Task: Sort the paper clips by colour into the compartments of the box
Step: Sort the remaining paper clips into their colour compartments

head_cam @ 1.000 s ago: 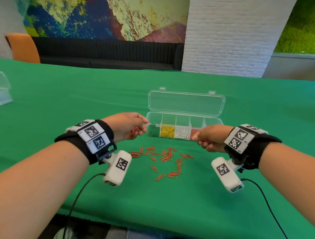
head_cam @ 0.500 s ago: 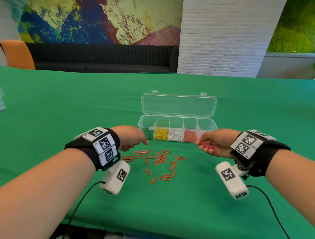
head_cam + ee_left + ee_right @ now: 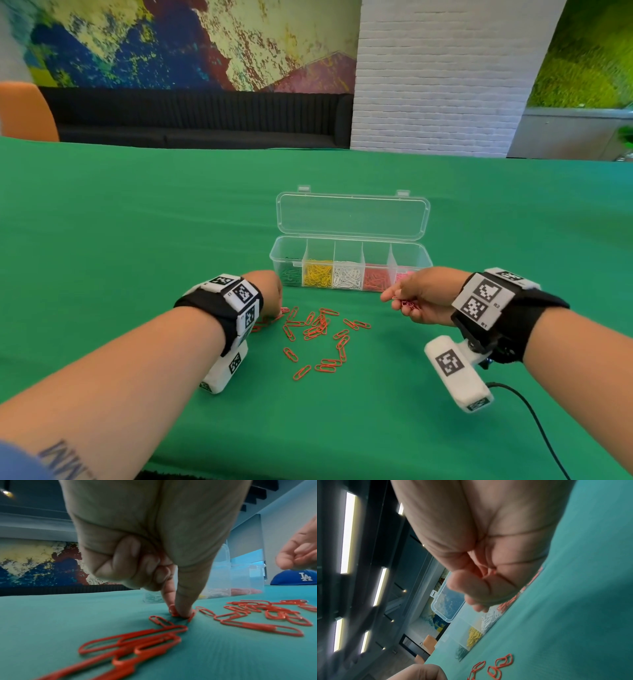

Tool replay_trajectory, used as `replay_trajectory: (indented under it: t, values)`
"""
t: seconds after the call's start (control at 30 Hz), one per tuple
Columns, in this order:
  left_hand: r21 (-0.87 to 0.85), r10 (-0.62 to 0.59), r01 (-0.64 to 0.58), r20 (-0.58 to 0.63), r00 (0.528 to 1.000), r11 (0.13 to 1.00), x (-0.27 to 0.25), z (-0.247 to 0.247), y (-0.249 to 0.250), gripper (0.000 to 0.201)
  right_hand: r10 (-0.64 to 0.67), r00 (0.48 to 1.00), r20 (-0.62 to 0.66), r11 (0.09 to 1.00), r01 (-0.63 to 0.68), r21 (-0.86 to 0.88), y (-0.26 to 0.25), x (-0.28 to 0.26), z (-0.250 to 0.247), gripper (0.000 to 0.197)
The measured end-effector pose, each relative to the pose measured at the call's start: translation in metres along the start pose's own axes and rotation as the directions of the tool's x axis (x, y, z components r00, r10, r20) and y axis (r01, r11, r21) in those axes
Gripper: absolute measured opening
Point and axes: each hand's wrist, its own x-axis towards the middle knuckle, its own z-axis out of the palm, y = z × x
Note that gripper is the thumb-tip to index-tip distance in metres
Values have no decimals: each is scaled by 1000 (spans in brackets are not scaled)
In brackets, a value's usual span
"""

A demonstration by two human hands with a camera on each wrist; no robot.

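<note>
1. Left hand [image 3: 265, 291] pinches one orange paper clip [image 3: 173, 611] against the green tablecloth [image 3: 137, 240], at the edge of the scattered orange clips [image 3: 318, 329].
2. Right hand [image 3: 424, 296] grips a bunch of pink paper clips [image 3: 406, 304], just before the open compartment box [image 3: 349, 270].

Left fingers [image 3: 181, 609] — tips behind wristband, head view

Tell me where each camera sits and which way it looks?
Head: worn on the head, looking down at the box, orange clips, both forearms.
Left wrist: low by the cloth, facing the left hand, fingers pinching a clip.
Right wrist: tilted, facing the right hand.
Shared: all three show the box and orange clips.
</note>
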Motion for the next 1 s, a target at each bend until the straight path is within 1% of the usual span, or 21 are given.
replay_trajectory:
  t: [0.1, 0.17, 0.27, 0.33, 0.37, 0.43, 0.47, 0.53, 0.63, 0.77, 0.87, 1.0]
  values:
    - [-12, 8, -8, 2, 1000, 1000, 2, 1, -1, 7, 6, 1000, -16, 1000, -6, -10, 2, 0, -3, 26]
    - [-57, 18, -17, 11, 1000, 998, -1, -2, -4, 15, 12, 1000, -19, 1000, -12, -24, 4, 1, -3, 25]
    - [-201, 22, -27, -26, 999, 979, -6, -10, -7, 12, 17, 1000, -10, 1000, -17, -5, 6, 0, -5, 22]
    - [-319, -8, 0, -24, 1000, 948, -7, -15, -4, 16, 21, 1000, 11, 999, -22, 50, 6, -1, -7, 18]
    - [-428, -30, 37, 24, 999, 903, -7, -17, -1, 15, 22, 1000, 22, 996, -24, 84, 4, -2, -8, 16]
    - [-655, -25, 126, 162, 987, 745, -11, -24, 10, 8, 15, 999, 43, 987, -21, 162, 0, -5, -11, 18]
    - [-725, -1, 144, 193, 981, 674, -13, -28, 16, 8, 5, 999, 53, 979, -16, 201, -3, -6, -14, 20]
    - [-798, 55, 125, 194, 979, 590, -14, -35, 32, 13, -19, 998, 66, 962, 0, 274, -9, -9, -21, 25]
    - [-836, 144, 54, 157, 977, 546, -11, -43, 61, 20, -38, 999, 36, 941, 24, 337, -15, -11, -31, 26]
    - [-880, 213, 2, 118, 970, 474, 0, -49, 94, 27, -39, 999, -24, 920, 45, 390, -20, -9, -46, 25]
    - [-894, 255, 5, 133, 958, 449, 9, -54, 113, 30, -42, 998, -53, 911, 60, 409, -24, -6, -55, 26]
    - [-926, 224, 67, 159, 962, 372, 23, -63, 133, 22, -68, 992, -104, 887, 107, 448, -32, 6, -65, 35]
